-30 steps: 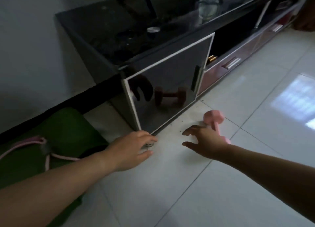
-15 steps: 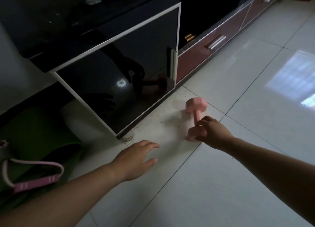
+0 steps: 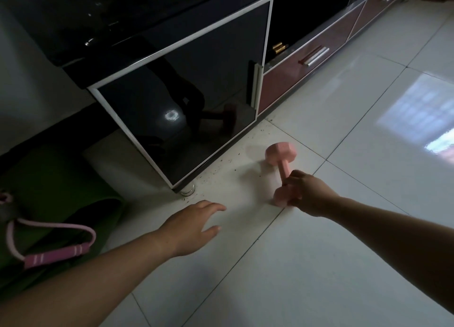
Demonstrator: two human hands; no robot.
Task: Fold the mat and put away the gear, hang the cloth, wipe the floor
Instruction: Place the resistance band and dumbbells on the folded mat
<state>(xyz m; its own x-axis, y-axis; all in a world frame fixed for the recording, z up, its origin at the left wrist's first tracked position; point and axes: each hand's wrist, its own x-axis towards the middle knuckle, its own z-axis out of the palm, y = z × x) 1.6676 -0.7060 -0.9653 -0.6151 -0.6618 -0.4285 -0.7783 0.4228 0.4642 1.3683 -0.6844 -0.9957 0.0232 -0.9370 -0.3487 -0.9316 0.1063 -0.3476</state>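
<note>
A pink dumbbell (image 3: 280,152) lies on the white tiled floor (image 3: 319,253) in front of a black cabinet. My right hand (image 3: 308,192) grips its handle close to the near head. My left hand (image 3: 194,226) hovers open above the floor, fingers spread, a little in front of the cabinet's metal foot. The rolled green mat (image 3: 56,191) lies at the left edge beside the cabinet. On top of it rests a pink resistance band (image 3: 52,251) with padded handles.
The low black cabinet (image 3: 186,100) has a shut glossy door with a vertical handle (image 3: 256,86). To its right are an open shelf and reddish drawers (image 3: 312,54). Dark crumbs (image 3: 221,164) dot the floor near the cabinet base.
My right hand has closed round the dumbbell's handle, where a second ago it was only reaching. My left hand has drawn back from the cabinet corner. The view has moved in closer.
</note>
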